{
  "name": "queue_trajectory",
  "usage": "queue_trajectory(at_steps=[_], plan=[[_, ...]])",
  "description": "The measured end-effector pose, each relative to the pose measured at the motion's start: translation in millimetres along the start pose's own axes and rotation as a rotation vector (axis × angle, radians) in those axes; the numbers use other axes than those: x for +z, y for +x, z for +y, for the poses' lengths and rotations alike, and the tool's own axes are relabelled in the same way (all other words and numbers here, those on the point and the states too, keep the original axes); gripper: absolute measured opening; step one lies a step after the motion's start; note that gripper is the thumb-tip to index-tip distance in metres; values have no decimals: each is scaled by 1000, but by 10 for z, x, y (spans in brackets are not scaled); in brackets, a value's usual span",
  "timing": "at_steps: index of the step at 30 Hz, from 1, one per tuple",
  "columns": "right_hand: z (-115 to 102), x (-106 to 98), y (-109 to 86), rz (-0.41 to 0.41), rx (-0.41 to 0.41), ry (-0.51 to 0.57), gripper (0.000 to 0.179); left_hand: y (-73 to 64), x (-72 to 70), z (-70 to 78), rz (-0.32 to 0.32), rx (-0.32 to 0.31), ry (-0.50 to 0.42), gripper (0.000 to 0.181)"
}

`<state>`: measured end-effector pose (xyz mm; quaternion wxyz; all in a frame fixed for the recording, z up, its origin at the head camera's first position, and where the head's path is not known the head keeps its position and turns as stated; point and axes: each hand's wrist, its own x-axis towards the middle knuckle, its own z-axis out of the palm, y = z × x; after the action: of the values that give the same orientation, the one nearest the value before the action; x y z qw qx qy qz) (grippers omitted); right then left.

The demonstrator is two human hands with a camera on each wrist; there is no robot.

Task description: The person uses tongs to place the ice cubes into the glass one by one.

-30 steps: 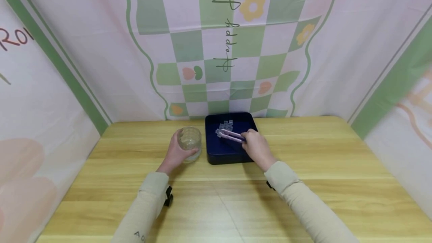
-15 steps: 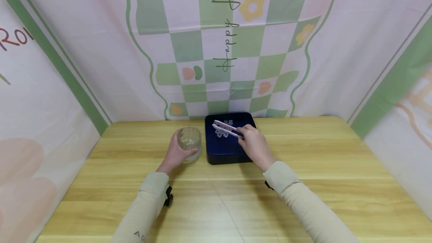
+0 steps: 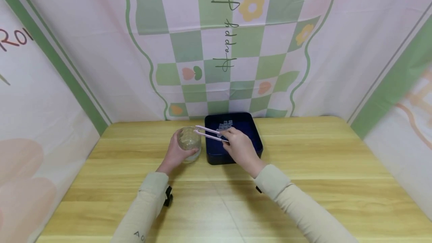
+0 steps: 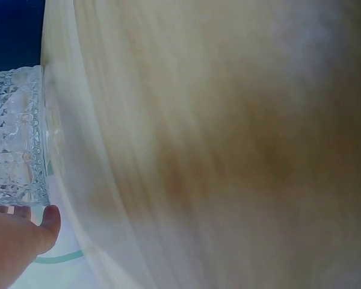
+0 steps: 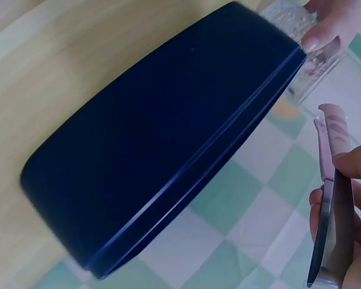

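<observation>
My left hand [image 3: 175,150] grips a clear patterned glass [image 3: 193,153], its thumb across the near side. The cut pattern of the glass [image 4: 15,132] shows up close in the left wrist view. My right hand [image 3: 241,147] holds pink-tipped tongs [image 3: 209,136], thumb on one metal arm and fingers on the other. Their tips are at the right rim of the glass; a small clear bit shows at the tips in the right wrist view, too small to tell what. Several clear cubes [image 3: 225,124] lie in a dark blue tray [image 3: 216,158] under the right hand.
The tray stands close to the right of the glass, at the back of a wooden table [image 3: 202,205]. Behind the table hangs a checkered cloth [image 3: 216,48], with more cloth on both sides.
My right hand first lifted the tongs off the cubes in the tray, then carried them left to the glass. The left hand and the glass have stayed put.
</observation>
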<state>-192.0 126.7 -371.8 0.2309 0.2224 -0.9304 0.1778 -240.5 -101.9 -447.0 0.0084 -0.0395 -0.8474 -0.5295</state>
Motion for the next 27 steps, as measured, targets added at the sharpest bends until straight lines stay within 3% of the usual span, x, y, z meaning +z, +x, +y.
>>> queue_trajectory(at_steps=[27], plan=[[-85, 96, -8, -40, -28, -18, 27, 11, 13, -24, -9, 9, 2, 100]])
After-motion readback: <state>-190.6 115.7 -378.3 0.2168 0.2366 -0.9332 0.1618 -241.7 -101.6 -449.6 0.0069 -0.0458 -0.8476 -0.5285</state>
